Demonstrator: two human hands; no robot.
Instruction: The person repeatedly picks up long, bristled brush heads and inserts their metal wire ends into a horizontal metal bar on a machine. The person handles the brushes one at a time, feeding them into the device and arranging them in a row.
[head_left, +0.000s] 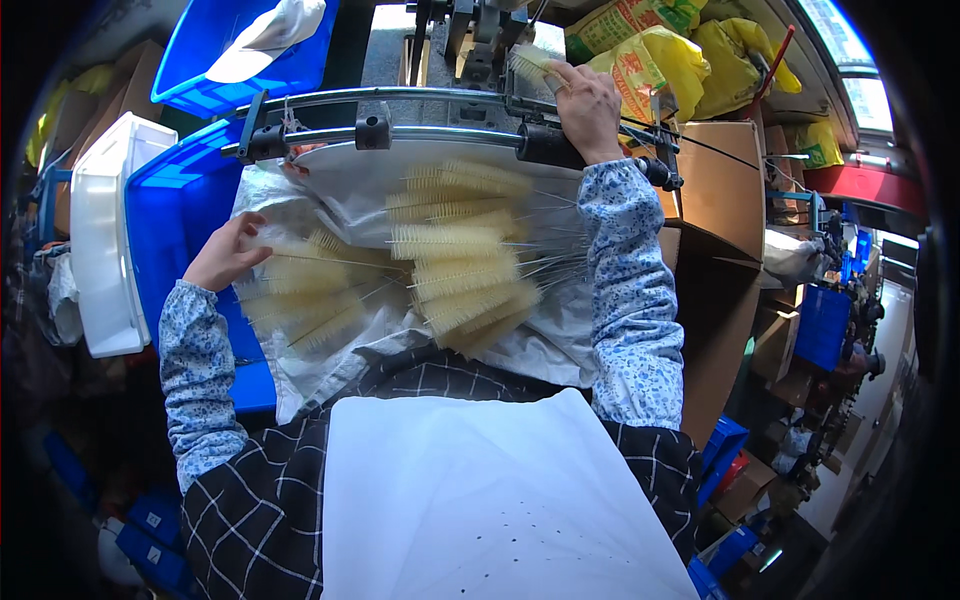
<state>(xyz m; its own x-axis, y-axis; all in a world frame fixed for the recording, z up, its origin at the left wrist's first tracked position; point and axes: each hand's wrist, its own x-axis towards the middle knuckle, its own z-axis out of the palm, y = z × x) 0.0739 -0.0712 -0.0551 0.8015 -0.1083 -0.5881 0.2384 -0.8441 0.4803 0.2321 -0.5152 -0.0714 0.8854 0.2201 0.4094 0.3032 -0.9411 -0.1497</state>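
At the far side, my right hand [590,108] is closed on a bottle brush [535,66] with pale bristles, beside the metal machine [482,45]. My left hand [232,254] is over the left end of a loose pile of cream bottle brushes [310,290], thumb and fingers apart, the thumb close to the bristles. A second pile of bottle brushes [465,265] lies in the middle on a whitish cloth [370,350] across my lap, their wire stems pointing right. Whether the left thumb touches a brush, I cannot tell.
Two steel rods [430,133] with black clamps run across in front of the machine. Blue bins [180,210] and a white tub [112,230] stand at left. An open cardboard box [715,190] is at right, with yellow sacks [650,70] behind it.
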